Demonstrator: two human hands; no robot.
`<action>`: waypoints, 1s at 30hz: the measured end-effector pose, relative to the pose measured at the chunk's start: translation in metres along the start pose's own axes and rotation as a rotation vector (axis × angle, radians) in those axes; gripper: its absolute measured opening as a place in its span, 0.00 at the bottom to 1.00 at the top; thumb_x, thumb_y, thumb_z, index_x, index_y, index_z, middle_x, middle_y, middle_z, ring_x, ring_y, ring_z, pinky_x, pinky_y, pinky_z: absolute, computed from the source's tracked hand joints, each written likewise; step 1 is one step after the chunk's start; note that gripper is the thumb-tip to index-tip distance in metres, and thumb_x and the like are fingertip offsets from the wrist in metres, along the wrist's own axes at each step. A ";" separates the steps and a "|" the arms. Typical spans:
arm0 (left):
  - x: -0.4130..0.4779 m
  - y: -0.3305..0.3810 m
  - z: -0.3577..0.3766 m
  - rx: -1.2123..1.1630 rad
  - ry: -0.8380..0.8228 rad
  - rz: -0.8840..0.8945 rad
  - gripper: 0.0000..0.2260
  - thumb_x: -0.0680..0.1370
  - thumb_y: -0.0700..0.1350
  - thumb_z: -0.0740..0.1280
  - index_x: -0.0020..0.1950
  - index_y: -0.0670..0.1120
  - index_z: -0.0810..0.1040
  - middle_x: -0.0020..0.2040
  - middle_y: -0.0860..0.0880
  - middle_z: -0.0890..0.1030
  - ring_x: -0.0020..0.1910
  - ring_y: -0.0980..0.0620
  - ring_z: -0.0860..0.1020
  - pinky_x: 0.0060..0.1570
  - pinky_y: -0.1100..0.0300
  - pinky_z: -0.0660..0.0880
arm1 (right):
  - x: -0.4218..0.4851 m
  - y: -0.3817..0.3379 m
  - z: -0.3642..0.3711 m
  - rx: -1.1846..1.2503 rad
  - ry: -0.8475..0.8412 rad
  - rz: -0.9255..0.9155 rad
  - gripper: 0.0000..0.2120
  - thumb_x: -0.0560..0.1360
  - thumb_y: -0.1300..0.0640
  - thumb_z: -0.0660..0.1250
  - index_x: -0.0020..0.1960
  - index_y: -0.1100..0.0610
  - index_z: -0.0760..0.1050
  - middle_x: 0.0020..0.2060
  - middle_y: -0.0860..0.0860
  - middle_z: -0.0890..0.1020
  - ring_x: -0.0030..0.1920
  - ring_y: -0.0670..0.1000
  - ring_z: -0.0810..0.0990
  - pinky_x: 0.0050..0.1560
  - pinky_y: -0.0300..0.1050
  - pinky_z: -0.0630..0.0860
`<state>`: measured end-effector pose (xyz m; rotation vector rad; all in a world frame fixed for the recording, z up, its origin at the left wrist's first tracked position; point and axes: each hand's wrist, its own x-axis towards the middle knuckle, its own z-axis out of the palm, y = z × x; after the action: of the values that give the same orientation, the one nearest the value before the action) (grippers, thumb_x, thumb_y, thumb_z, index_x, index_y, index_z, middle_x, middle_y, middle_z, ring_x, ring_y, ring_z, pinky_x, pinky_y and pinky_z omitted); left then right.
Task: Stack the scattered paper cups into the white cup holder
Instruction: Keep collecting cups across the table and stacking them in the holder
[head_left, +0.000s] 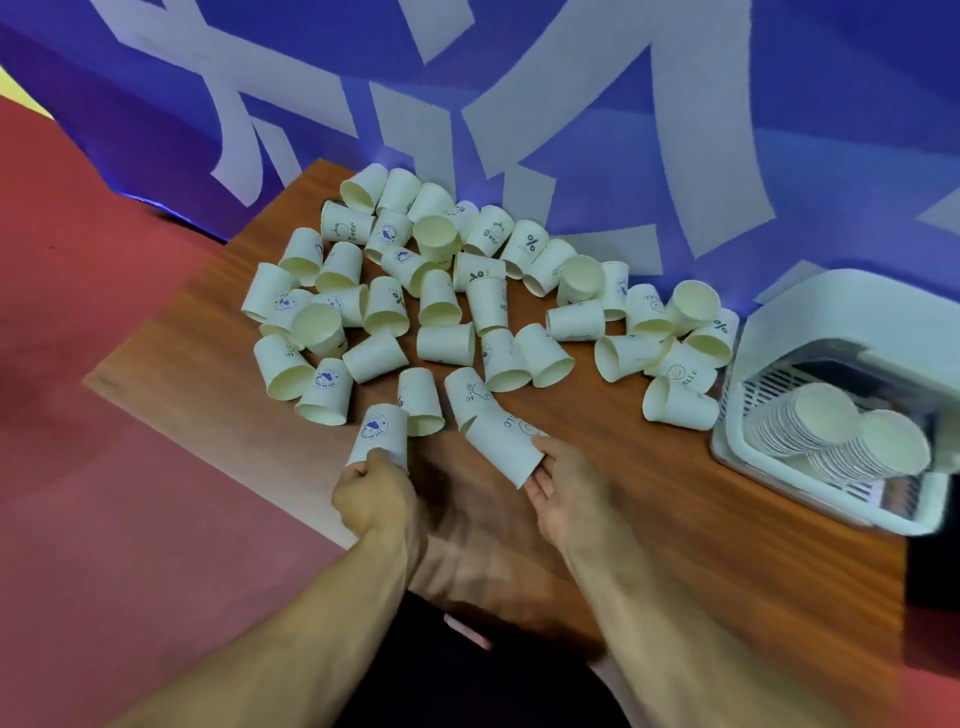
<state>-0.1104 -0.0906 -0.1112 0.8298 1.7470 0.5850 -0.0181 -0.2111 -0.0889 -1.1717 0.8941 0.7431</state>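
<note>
Several white paper cups (447, 301) lie scattered on their sides across a wooden table (675, 499). My left hand (375, 493) grips the rim of a cup with a blue round logo (380, 434) at the near edge of the pile. My right hand (563, 480) holds the open end of a cup printed "HELLO" (506, 441), fingers inside its mouth. The white cup holder (769, 338) stands at the right end of the table, with two stacks of nested cups (826, 421) lying in its slotted basket.
A blue banner with large white strokes (519, 104) hangs right behind the table. Red floor (104, 467) lies to the left. The table's near edge runs diagonally just below my hands. A dark object (935, 577) sits at the right edge.
</note>
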 end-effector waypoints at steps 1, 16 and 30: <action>-0.006 -0.002 0.001 -0.012 -0.007 0.027 0.06 0.72 0.45 0.66 0.40 0.43 0.78 0.40 0.45 0.81 0.34 0.44 0.75 0.35 0.57 0.71 | 0.000 -0.004 -0.010 0.003 -0.003 -0.019 0.08 0.71 0.67 0.70 0.49 0.60 0.77 0.51 0.58 0.83 0.45 0.52 0.82 0.37 0.43 0.76; -0.193 -0.031 0.079 0.317 -0.722 0.956 0.12 0.78 0.45 0.65 0.36 0.46 0.69 0.31 0.54 0.70 0.31 0.57 0.68 0.32 0.62 0.65 | -0.045 -0.146 -0.198 -0.187 0.195 -0.970 0.10 0.71 0.65 0.72 0.41 0.52 0.77 0.33 0.44 0.81 0.35 0.42 0.79 0.41 0.35 0.75; -0.295 -0.054 0.203 0.849 -0.994 1.999 0.07 0.74 0.39 0.57 0.47 0.44 0.73 0.42 0.44 0.74 0.38 0.42 0.72 0.35 0.51 0.67 | 0.028 -0.228 -0.289 -1.070 0.546 -1.563 0.07 0.72 0.59 0.67 0.49 0.58 0.79 0.38 0.52 0.79 0.39 0.56 0.78 0.39 0.50 0.76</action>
<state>0.1253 -0.3540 -0.0352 2.7474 -0.3575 0.3612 0.1355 -0.5453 -0.0526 -2.5245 -0.3187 -0.5558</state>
